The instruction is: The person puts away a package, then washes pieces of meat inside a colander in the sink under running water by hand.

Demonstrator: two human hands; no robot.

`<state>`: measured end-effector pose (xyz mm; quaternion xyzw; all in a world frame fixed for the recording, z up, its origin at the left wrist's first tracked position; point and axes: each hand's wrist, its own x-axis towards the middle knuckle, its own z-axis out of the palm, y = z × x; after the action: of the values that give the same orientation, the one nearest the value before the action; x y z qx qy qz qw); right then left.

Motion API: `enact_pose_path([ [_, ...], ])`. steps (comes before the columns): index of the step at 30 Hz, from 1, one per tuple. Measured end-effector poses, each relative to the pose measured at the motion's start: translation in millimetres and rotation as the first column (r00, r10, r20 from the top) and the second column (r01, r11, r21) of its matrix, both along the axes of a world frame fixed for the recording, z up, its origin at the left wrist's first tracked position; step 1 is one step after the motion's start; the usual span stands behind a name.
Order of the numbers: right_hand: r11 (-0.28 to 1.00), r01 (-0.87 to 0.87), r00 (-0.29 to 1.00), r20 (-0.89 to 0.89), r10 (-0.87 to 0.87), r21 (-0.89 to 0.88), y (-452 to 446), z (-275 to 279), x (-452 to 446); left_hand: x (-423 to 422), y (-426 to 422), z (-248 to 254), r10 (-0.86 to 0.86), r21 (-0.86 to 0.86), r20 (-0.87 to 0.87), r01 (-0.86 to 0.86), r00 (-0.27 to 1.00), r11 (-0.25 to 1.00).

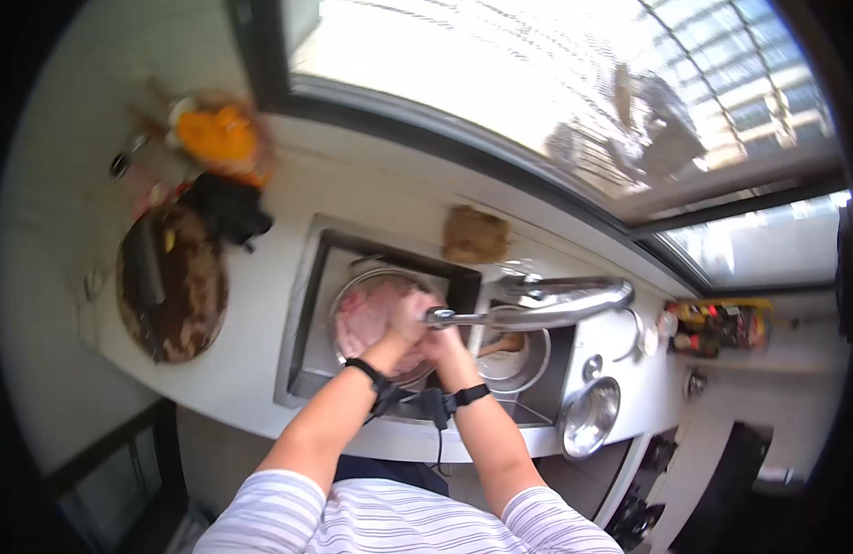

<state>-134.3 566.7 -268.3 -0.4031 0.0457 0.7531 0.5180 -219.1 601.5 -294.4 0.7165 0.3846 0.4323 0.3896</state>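
Both my hands are close together under the faucet (pixel 537 317), over a metal bowl (pixel 335 332) in the left sink basin (pixel 308 355). Pale pink meat (pixel 366 319) lies in the bowl. My left hand (pixel 408 319) is at the bowl's right part, beside the meat; its fingers are blurred. My right hand (pixel 436 343) sits just right of it, close against it, with its fingers smeared. Whether either hand holds anything cannot be made out. Black bands circle both wrists.
The right basin holds another bowl (pixel 535 369) with a brown-handled item (pixel 508 343). A metal bowl (pixel 593 417) stands right of the sink. At left, a knife (pixel 148 258) lies on a round cutting board (pixel 191 305), near a black bag (pixel 225 208). Behind the sink is a brown sponge-like object (pixel 474 234).
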Motion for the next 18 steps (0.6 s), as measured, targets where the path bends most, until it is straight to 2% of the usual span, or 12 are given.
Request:
enact_pose_path([
  [1, 0.994, -0.041, 0.992, 0.115, 0.052, -0.098, -2, 30, 0, -3, 1, -2, -0.059, -0.298, -0.006, 0.055, 0.998, 0.953],
  [2, 0.976, -0.071, 0.97, 0.213, 0.115, -0.206, -4, 62, -1, -8, 4, 0, -0.073, -0.335, -0.149, 0.019, 0.986, 0.942],
  [3, 0.96, -0.095, 0.921, 0.343, 0.185, -0.263, -11, 62, 6, -9, 8, 9, -0.022, -0.733, -0.039, -0.014, 0.999, 0.68],
  [4, 0.953, -0.155, 0.821, 0.503, 0.272, -0.261, -20, 58, 15, -12, 9, -3, 0.058, -0.779, 0.26, 0.174, 0.964, 0.602],
  [6, 0.944, -0.232, 0.711, 0.622, 0.328, -0.234, -34, 55, 46, -15, 9, 7, 0.195, -0.908, 0.241, 0.149, 0.951, 0.392],
  [7, 0.971, -0.091, 0.658, 0.719, 0.224, -0.22, -35, 79, 51, -15, 11, 16, 0.17, -0.907, 0.235, 0.153, 0.957, 0.392],
  [8, 0.98, 0.011, 0.673, 0.726, 0.141, -0.199, -41, 70, 73, -14, 14, 24, 0.232, -0.907, 0.303, 0.204, 0.924, 0.368],
  [10, 0.985, 0.17, 0.525, 0.848, -0.068, -0.027, -42, 51, 129, -16, 16, 44, 0.286, -0.91, 0.347, 0.247, 0.893, 0.332],
  [12, 0.893, 0.448, 0.408, 0.878, -0.248, 0.044, -33, 64, 172, -15, 21, 64, 0.264, -0.91, 0.377, 0.301, 0.888, 0.286],
  [14, 0.869, 0.493, 0.286, 0.935, -0.211, 0.045, -17, 73, 208, -13, 22, 58, 0.229, -0.911, 0.359, 0.287, 0.905, 0.295],
  [16, 0.905, 0.417, 0.382, 0.888, -0.254, 0.08, -6, 73, 234, -6, 21, 59, 0.375, -0.928, 0.366, 0.302, 0.851, 0.221],
  [18, 0.932, 0.363, 0.408, 0.899, -0.162, 0.003, -1, 71, 245, -7, 22, 59, 0.37, -0.904, 0.427, 0.381, 0.825, 0.195],
])
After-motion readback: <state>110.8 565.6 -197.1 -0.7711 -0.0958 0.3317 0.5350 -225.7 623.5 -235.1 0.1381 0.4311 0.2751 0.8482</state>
